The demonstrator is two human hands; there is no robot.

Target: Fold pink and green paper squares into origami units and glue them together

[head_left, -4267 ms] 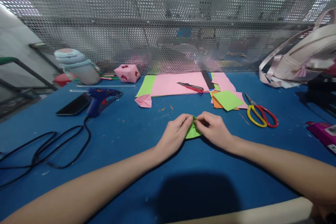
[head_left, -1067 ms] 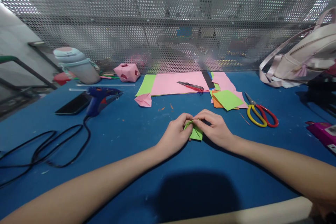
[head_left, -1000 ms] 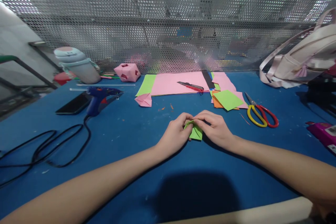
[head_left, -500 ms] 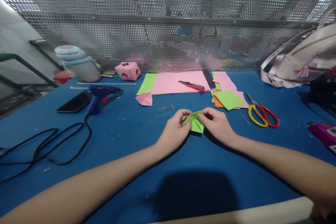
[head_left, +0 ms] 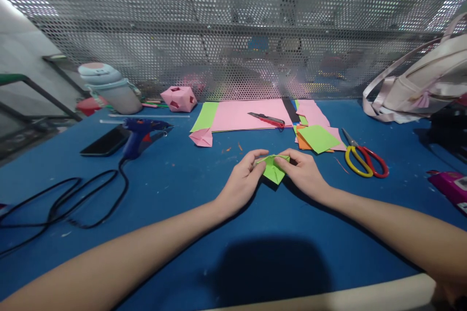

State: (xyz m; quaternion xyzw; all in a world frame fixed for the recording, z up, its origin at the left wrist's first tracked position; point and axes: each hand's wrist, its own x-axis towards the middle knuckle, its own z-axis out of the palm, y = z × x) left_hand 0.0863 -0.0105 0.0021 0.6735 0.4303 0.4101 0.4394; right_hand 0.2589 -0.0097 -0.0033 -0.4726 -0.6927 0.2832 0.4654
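The likeliest trouble is with the small folded green paper (head_left: 276, 173) just right of centre in the frame: if the two hands pull apart too hard, it could tear or crease off its line, and if either one eases off, the loose folds could spring open. A thumb pressing too firmly might also flatten the raised middle.

The paper sits between the two hands. The left hand (head_left: 241, 180) has its grip closed on the left corner, thumb in front and the other fingers mostly hidden behind. The right hand (head_left: 306, 172) is clamped on the upper right part, its thumb lying across the front face. The lower point juts free of both grips, toward the bottom of the frame, above a dark patch of shadow on the desk (head_left: 175, 262); whether any of it touches the desk, I cannot tell.
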